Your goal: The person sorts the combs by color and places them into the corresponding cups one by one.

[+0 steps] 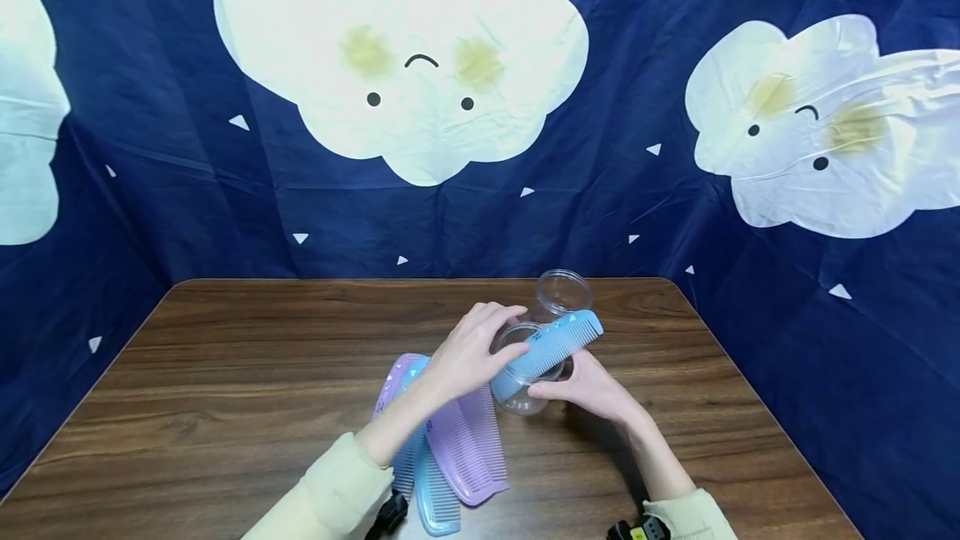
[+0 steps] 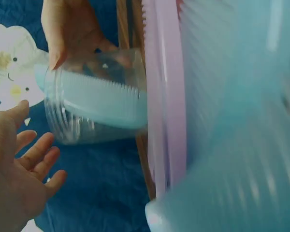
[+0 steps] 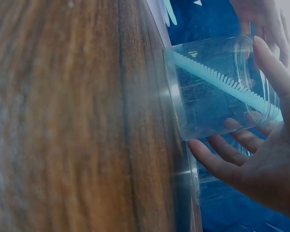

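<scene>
A blue comb [image 1: 570,336] leans slantwise in a clear plastic jar [image 1: 522,403], its upper end sticking out past the rim. My right hand [image 1: 588,386] grips the jar, thumb at the rim and fingers round the far side. The left wrist view shows the comb [image 2: 101,99] through the jar wall. My left hand [image 1: 472,352] hovers on the jar's left side near its mouth; in the left wrist view its fingers [image 2: 38,154] are spread, holding nothing. In the right wrist view, the jar's base [image 3: 173,92] meets the tabletop.
Under and beside my left forearm lie purple combs [image 1: 459,452] and blue combs [image 1: 435,494], overlapping in a pile. A second clear round container [image 1: 562,294] is just behind the jar on the wooden table [image 1: 262,390]. A blue cloth [image 1: 450,223] with clouds hangs behind.
</scene>
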### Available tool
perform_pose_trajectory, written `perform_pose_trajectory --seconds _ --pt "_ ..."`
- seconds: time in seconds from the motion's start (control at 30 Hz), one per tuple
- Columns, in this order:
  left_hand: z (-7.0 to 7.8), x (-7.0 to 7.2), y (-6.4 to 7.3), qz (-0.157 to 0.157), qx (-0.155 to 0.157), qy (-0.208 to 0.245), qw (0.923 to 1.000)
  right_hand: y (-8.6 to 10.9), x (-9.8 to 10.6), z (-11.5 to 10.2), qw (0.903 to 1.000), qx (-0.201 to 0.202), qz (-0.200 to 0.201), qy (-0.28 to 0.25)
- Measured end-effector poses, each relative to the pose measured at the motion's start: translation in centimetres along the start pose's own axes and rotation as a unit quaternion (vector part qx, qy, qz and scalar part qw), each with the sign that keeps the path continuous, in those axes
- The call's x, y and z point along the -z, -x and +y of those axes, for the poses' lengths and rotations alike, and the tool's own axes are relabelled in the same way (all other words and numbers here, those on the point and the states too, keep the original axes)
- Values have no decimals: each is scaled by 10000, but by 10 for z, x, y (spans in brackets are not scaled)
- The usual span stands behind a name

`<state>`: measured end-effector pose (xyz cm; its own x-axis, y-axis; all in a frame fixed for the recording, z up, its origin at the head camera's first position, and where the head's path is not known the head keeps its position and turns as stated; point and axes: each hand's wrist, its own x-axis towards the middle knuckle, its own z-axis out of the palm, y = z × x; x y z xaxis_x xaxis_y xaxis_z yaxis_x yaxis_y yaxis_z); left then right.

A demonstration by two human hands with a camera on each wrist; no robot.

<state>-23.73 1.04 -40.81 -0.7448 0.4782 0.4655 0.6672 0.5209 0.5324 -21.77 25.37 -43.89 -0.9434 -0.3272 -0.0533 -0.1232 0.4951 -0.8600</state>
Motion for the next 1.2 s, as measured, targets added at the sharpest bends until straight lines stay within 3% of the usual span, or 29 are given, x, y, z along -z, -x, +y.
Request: perform_pose_trajectory --seconds 0.27,0.57,0.9,1.2 --pt "-7 23 15 -101 121 -93 9998 0 2 1 10000 -20 -2 46" --pt "-13 35 34 -102 459 -595 9971 2 3 1 9998 -130 12 132" --pt "-17 43 52 -127 1167 -1198 9858 2 1 1 9996 -232 32 178" --pt "-21 44 68 -457 1713 -1449 9734 2 0 -2 9997 -241 -15 65"
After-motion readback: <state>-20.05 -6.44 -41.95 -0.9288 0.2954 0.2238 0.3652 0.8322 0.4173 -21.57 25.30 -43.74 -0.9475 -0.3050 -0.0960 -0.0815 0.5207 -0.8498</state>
